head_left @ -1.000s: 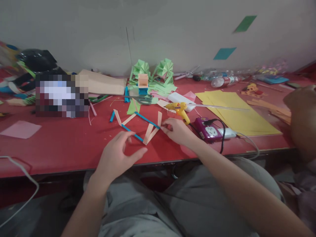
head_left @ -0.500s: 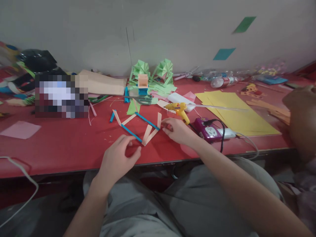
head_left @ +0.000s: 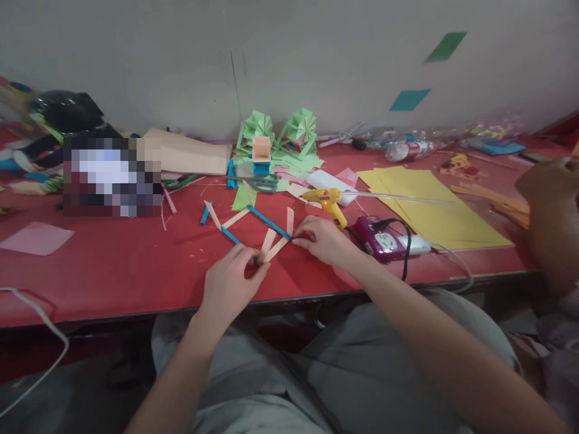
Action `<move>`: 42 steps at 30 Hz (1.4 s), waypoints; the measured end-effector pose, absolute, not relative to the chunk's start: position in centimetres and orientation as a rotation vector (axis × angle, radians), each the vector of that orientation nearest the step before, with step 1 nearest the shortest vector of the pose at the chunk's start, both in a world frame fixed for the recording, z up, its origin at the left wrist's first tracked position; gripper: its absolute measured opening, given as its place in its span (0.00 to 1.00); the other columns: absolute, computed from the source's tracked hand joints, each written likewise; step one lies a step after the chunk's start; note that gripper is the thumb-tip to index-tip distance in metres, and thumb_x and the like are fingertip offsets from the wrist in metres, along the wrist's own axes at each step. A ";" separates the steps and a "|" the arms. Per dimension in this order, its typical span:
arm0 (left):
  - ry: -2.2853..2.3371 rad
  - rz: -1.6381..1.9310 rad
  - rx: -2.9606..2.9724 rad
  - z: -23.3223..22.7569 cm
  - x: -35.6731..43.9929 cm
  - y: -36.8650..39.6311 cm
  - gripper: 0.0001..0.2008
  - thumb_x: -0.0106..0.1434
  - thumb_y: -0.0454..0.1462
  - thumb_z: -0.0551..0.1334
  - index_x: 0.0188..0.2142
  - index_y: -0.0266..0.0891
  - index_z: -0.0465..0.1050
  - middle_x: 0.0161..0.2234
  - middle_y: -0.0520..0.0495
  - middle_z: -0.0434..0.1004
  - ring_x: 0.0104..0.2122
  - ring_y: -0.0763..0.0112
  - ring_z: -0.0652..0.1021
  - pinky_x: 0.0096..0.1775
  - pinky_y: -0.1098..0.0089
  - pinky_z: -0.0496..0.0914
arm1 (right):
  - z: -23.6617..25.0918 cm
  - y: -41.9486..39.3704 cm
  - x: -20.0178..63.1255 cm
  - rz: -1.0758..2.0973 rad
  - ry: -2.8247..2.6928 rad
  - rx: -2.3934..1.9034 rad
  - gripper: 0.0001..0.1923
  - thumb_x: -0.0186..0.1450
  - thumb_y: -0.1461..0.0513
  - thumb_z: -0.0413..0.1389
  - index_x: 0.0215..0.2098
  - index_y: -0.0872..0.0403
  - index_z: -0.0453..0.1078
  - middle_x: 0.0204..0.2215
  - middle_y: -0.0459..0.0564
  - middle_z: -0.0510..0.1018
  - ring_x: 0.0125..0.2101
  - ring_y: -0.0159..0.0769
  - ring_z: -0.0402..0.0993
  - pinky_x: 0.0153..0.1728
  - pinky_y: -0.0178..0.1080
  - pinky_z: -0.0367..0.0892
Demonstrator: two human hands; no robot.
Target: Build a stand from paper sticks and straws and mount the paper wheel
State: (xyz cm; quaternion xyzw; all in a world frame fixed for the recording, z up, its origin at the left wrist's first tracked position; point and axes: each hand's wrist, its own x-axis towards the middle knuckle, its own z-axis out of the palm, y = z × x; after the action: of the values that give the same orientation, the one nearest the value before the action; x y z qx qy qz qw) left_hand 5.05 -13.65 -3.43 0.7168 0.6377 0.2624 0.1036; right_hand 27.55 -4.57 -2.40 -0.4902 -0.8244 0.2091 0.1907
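Observation:
A four-sided frame of blue and pale craft strips (head_left: 270,222) lies on the red table in front of me, with pale strips rising from its corners. My left hand (head_left: 230,282) has thumb and fingers closed around the frame's near corner, hiding part of the near blue strip (head_left: 230,235). At the right corner, my right hand (head_left: 323,240) pinches the frame with thumb and index finger, close to an upright pale strip (head_left: 290,222). Just behind the right hand rests a yellow glue gun (head_left: 332,205) with a clear glue stick out of its back.
A purple power strip (head_left: 373,236) with cables sits right of my right hand. Yellow paper sheets (head_left: 434,205) lie beyond it. Scissors (head_left: 265,183) and green folded-paper pieces (head_left: 302,129) stand behind the frame. Another person's arm (head_left: 554,223) is at the right edge.
My left hand has moved right and forward, its fingers closing on the frame's near corner. My right hand has shifted slightly left onto the right corner.

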 end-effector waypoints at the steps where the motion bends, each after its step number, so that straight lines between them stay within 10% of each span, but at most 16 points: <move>1: 1.879 0.788 2.105 -3.5 5.0 -13.6 0.04 0.65 0.40 0.63 0.36 0.44 0.73 0.35 0.52 0.76 0.33 0.69 0.76 0.32 0.70 0.64 | -2.5 -4.5 27.4 0.597 -2.309 -1.390 0.03 0.66 0.64 0.60 0.36 0.56 0.76 0.39 0.49 0.77 0.34 0.33 0.72 0.36 0.36 0.65; 20: 1.828 0.957 1.948 -4.2 4.7 -13.0 0.05 0.63 0.40 0.67 0.34 0.42 0.74 0.32 0.53 0.72 0.30 0.72 0.73 0.32 0.71 0.64 | -1.7 -5.8 27.4 0.724 -2.355 -1.214 0.07 0.70 0.66 0.48 0.33 0.52 0.61 0.36 0.50 0.72 0.34 0.35 0.69 0.38 0.38 0.64; 42: 1.693 1.189 1.868 -4.3 4.2 -12.9 0.07 0.63 0.41 0.67 0.33 0.41 0.74 0.30 0.53 0.73 0.25 0.75 0.69 0.30 0.73 0.66 | -2.0 -4.8 27.5 0.532 -2.222 -1.357 0.09 0.65 0.66 0.58 0.41 0.55 0.81 0.35 0.53 0.83 0.33 0.39 0.77 0.38 0.40 0.70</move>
State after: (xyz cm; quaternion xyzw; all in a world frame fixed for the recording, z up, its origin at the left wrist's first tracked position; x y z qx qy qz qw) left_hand 4.23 -12.86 -4.34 0.6597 0.5980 0.4198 0.1761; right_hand 27.48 -4.76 -1.97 -0.4957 -0.8118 0.1944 0.2400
